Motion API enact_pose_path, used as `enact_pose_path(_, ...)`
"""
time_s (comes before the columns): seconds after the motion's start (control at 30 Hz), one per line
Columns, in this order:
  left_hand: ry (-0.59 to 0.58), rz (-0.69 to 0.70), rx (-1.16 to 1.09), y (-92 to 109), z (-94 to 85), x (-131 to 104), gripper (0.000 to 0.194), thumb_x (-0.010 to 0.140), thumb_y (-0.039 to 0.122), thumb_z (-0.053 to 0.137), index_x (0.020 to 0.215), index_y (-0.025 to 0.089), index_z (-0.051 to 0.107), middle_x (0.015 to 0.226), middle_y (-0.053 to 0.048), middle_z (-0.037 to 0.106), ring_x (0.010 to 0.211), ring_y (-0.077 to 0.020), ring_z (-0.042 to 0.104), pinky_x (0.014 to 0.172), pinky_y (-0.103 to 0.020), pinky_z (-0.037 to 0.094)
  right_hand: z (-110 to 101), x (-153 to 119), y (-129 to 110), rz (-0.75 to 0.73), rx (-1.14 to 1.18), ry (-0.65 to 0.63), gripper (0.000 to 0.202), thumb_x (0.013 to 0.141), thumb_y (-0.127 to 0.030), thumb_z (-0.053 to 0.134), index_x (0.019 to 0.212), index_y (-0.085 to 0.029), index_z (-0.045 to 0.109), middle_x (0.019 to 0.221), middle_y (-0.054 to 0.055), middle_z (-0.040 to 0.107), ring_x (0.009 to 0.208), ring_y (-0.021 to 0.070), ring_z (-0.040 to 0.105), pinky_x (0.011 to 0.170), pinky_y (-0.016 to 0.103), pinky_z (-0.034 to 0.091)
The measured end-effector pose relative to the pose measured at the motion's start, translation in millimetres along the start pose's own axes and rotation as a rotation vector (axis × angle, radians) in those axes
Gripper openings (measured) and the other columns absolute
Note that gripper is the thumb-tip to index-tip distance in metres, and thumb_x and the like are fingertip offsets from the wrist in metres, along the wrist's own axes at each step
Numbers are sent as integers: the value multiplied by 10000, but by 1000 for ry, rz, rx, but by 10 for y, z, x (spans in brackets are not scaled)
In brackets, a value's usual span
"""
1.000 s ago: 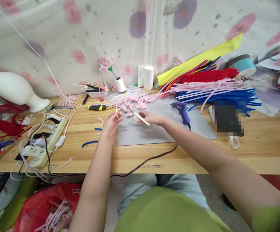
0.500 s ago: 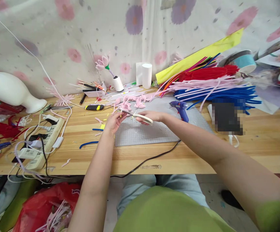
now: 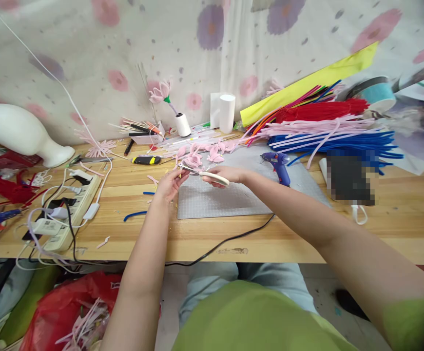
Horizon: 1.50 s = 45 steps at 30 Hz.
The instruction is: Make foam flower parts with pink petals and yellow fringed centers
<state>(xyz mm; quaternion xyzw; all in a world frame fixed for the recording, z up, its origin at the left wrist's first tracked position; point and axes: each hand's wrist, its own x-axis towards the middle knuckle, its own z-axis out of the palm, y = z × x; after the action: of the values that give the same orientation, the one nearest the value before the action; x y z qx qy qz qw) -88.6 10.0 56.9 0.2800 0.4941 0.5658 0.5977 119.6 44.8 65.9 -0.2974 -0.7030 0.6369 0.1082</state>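
Wooden bench (image 3: 124, 243) against floral sheeting (image 3: 168, 48). Left: power strip (image 3: 82, 201) full of plugs, then black-and-yellow cutter (image 3: 146, 160). Left hand (image 3: 171, 185) at left edge of grey cutting mat (image 3: 215, 205), fingers bent, right by the blade tips of the scissors (image 3: 206, 174); can't tell if it pinches anything. Scissors sit between the hands, blades pointing left, just in front of pink petals (image 3: 193, 160). Right hand (image 3: 224, 173) wrapped round the off-white handles. Further right: blue glue gun (image 3: 278, 168), then pipe cleaners (image 3: 343, 142).
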Motion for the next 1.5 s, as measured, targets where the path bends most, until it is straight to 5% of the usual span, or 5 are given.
enact_pose_path(0.73, 72, 12, 0, 123, -286, -96, 141, 737, 40, 555, 639, 95, 641, 724, -47, 685, 778, -107, 673, 861, -238, 525, 162, 237, -52, 15, -156, 58, 505, 700, -665, 581, 643, -189, 421, 515, -58, 428, 412, 53, 381, 414, 204, 301)
enact_pose_path(0.93, 313, 140, -22, 187, -367, -51, 141, 736, 56, 569, 612, 118, 592, 636, -10, 647, 699, -91, 653, 816, -264, 541, 361, 364, -7, 149, -801, 322, 404, 773, -582, 534, 762, -182, 584, 777, 89, 651, 744, 204, 603, 605, 268, 397)
enact_pose_path(1.07, 316, 213, -33, 228, -249, -43, 113, 711, 75, 598, 614, 131, 581, 621, 11, 633, 680, -85, 643, 794, -254, 537, 623, 448, 29, 130, -994, 401, 346, 782, -440, 548, 959, -145, 587, 956, 181, 666, 891, 305, 625, 691, 342, 439)
enact_pose_path(1.23, 202, 187, -4, 194, 6, -39, 83, 700, 98, 636, 637, 132, 594, 638, 17, 639, 675, -88, 638, 776, -261, 542, 741, 458, 14, 7, -943, 410, 302, 768, -330, 585, 994, -130, 575, 1070, 188, 633, 972, 288, 596, 768, 334, 438)
enact_pose_path(1.5, -37, -2, 100, -97, 438, -37, 86, 707, 117, 671, 647, 108, 610, 666, -21, 653, 672, -102, 640, 838, -345, 538, 166, -44, 296, -29, -292, 715, 177, 817, -140, 413, 919, -171, 554, 669, -17, 571, 600, 113, 513, 603, 238, 394)
